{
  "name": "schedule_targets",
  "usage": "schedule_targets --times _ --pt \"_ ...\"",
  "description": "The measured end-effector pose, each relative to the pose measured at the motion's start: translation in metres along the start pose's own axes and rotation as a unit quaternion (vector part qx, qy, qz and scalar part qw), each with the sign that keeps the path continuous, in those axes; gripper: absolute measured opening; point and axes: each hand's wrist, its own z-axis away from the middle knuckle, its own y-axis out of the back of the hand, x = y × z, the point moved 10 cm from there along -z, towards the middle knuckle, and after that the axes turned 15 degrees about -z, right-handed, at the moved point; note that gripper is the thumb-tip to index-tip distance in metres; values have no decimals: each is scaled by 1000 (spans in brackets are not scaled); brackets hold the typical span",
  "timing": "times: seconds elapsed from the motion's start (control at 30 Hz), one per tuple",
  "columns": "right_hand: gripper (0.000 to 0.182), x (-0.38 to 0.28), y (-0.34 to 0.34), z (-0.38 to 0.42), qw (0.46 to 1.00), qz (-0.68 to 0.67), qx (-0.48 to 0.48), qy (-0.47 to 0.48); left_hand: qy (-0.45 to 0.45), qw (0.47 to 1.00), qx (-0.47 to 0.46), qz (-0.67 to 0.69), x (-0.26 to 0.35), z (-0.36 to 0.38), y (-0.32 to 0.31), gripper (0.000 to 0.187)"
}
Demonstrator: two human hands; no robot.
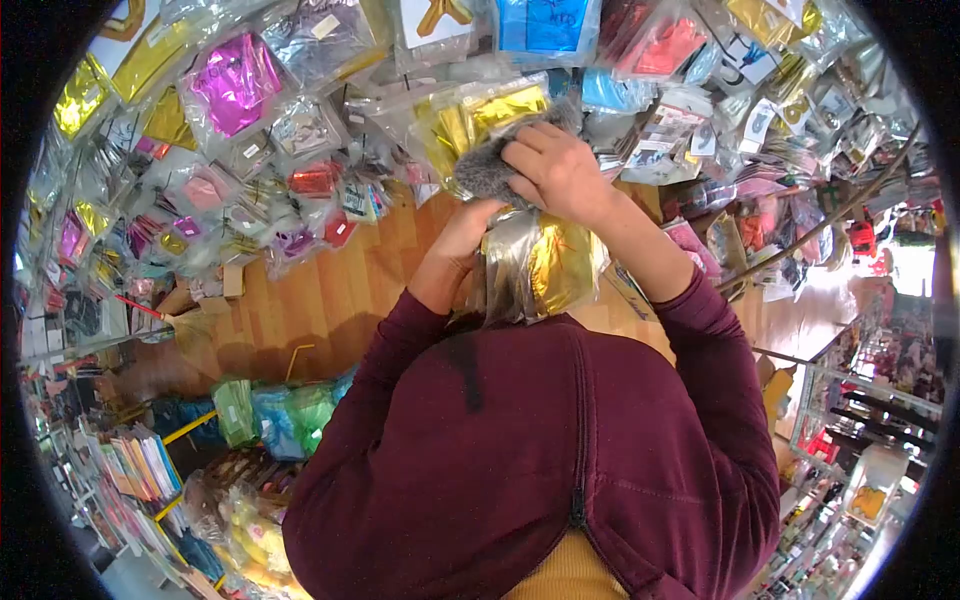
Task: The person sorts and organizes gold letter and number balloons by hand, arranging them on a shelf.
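My right hand (560, 172) is closed round a fluffy grey cloth (487, 172), pressing it against a clear plastic packet of gold foil (463, 125). Just below the cloth, my left hand (466, 232) grips the packets at their left side; its thumb shows, but most of its fingers are hidden behind them. Under both hands, in front of my chest, hangs a bundle of clear packets with gold foil (562, 265) inside.
Rows of hanging plastic packets fill the wall ahead, among them a purple foil packet (236, 85) and a blue foil packet (543, 25). A long rod (835, 222) slants at right. Stocked shelves stand at both sides; a broom (190, 322) leans at left above the wooden floor (340, 280).
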Motion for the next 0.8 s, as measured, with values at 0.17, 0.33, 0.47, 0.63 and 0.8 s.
schedule_targets --times 0.17,0.33,0.47,0.63,0.8 --pt "21 8 19 20 999 28 -36 -6 -9 996 -44 75 10 -5 -20 29" --pt "19 126 97 83 948 173 100 -249 43 996 20 75 23 7 5 36" --pt "16 95 131 96 872 -155 315 -342 -4 992 41 117 40 -1 10 36" --pt "19 -6 31 32 967 -8 202 -156 -71 975 -28 208 34 -24 -2 40" --pt "25 0 -24 73 971 -102 57 -209 -104 962 97 232 54 -6 27 44"
